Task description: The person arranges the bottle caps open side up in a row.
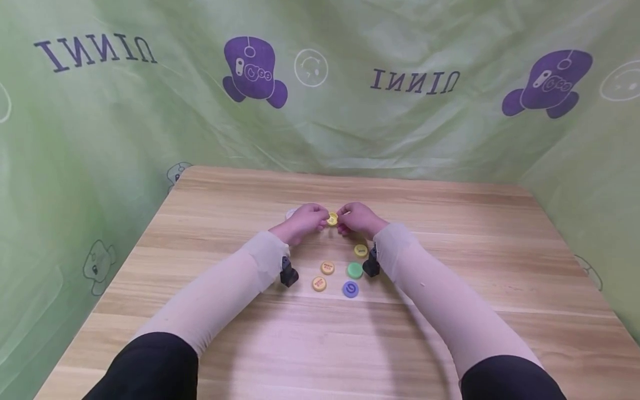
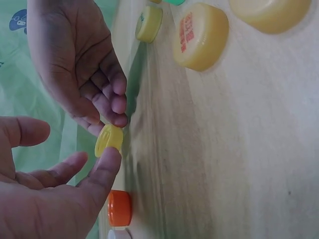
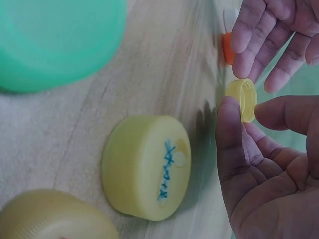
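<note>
A yellow bottle cap (image 3: 241,100) is held just above the table, its hollow side showing. My right hand (image 3: 279,164) pinches it between thumb and a finger. My left hand (image 2: 55,194) touches the cap's edge with one fingertip; its thumb stands apart and the other fingers are loosely spread. In the head view, the left hand (image 1: 306,220) and right hand (image 1: 361,218) meet around the cap (image 1: 332,219) near the table's far side. An orange cap (image 2: 119,208) lies beside the left hand, hidden from the head view. A white cap (image 1: 291,213) is partly covered by that hand.
Nearer on the wooden table (image 1: 450,266) lie a yellow cap (image 1: 361,250), a green cap (image 1: 355,270), a blue cap (image 1: 351,289) and two pale orange caps (image 1: 327,268) with red print. A green printed cloth (image 1: 340,133) hangs behind.
</note>
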Tool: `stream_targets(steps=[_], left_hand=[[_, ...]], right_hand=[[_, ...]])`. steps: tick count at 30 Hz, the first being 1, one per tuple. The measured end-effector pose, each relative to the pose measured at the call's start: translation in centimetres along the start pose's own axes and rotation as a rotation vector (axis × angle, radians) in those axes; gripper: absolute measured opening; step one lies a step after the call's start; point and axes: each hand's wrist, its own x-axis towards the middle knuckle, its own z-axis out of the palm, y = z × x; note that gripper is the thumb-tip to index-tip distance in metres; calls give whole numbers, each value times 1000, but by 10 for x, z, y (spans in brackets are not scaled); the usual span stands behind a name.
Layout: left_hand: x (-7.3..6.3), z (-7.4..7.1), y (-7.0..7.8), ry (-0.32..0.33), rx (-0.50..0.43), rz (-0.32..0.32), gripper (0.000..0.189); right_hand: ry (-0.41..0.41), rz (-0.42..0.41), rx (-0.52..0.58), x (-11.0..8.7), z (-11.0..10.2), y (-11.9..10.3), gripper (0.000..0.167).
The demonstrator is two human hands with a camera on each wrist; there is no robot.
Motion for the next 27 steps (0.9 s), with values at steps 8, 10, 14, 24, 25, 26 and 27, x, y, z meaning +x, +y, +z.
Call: stream_targets(steps=[8, 10, 14, 24, 25, 26, 27], left_hand=[[0, -7, -3, 11, -8, -6, 40], [0, -14, -4, 37, -25, -6, 42], [-1, -30, -7, 75, -49, -10, 40], [-14, -38, -22, -43, 87, -71, 22], [-14, -37, -23, -48, 84, -67, 22], [-14, -36, -24, -52, 84, -60, 23], [-15, -35, -24, -54, 84, -56, 24]], right_hand=[[10, -4, -68, 0, 1, 0, 27], [13, 1, -75, 0, 1, -1, 27], [5, 15, -65, 1, 3, -2, 28], [5, 8, -64, 5, 6, -4, 29], [3, 11, -58, 5, 7, -5, 29], [0, 14, -50, 5, 8, -5, 30], [-2, 16, -46, 5, 9, -5, 31]])
